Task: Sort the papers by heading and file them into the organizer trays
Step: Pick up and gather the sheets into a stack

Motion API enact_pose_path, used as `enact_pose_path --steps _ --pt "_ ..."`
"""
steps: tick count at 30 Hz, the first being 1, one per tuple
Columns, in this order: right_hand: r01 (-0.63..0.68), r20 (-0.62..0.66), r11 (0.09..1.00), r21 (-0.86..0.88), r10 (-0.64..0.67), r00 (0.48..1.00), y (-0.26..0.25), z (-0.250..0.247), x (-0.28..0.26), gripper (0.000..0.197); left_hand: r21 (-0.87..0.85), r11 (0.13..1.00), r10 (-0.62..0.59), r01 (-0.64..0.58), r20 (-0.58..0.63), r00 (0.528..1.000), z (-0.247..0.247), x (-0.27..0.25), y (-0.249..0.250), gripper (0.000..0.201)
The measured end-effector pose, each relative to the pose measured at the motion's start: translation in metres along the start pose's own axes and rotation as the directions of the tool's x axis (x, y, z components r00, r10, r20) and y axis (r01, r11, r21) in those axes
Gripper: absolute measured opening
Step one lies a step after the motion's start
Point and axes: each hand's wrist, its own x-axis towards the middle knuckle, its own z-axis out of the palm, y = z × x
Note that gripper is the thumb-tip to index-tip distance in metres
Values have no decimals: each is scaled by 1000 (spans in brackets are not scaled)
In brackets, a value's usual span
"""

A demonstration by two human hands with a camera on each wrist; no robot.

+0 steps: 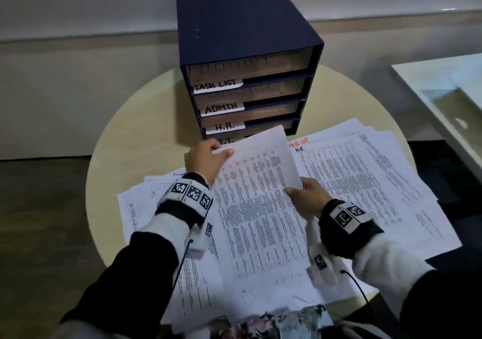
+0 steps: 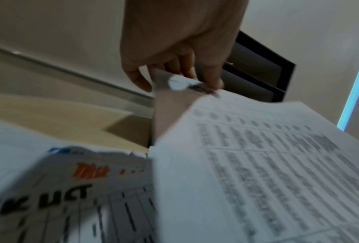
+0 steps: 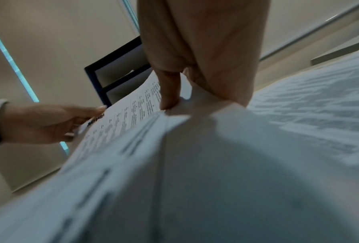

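Observation:
A dark blue organizer [image 1: 245,33] stands at the back of the round table, its trays labelled TASK LIST [image 1: 217,85], ADMIN [image 1: 221,108], H.R. [image 1: 225,126] and a partly hidden bottom one. I hold a small stack of printed sheets [image 1: 258,203] lifted in front of it. My left hand [image 1: 206,160] pinches the stack's top left corner [image 2: 182,83], over the heading. My right hand [image 1: 305,197] grips the right edge, thumb [image 3: 169,92] on top. More printed papers [image 1: 365,182] lie spread on the table to both sides.
The pale round table [image 1: 122,140] shows bare wood at the left and behind the papers. A white glass-topped surface [image 1: 443,90] stands at the right. A wall with a ledge runs behind. Patterned fabric [image 1: 273,323] lies at the near edge.

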Motion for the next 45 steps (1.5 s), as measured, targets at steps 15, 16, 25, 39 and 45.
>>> enact_pose_path --steps 15,16,25,39,45 --pt "-189 -116 971 144 206 972 29 -37 9 13 -498 711 -321 497 399 859 13 -16 -10 20" --pt "-194 -116 969 150 212 970 30 -38 9 12 -467 717 -328 518 430 841 14 -19 -11 19" --pt "-136 -58 970 201 150 987 12 -42 14 5 -491 769 -275 409 324 905 24 -40 -3 38" --pt "-66 166 938 342 9 986 -7 -62 19 23 -493 777 -412 392 73 908 -8 53 55 46" --pt "60 -20 922 383 -57 998 -39 -61 29 9 -525 756 -390 391 119 913 -10 65 53 36"
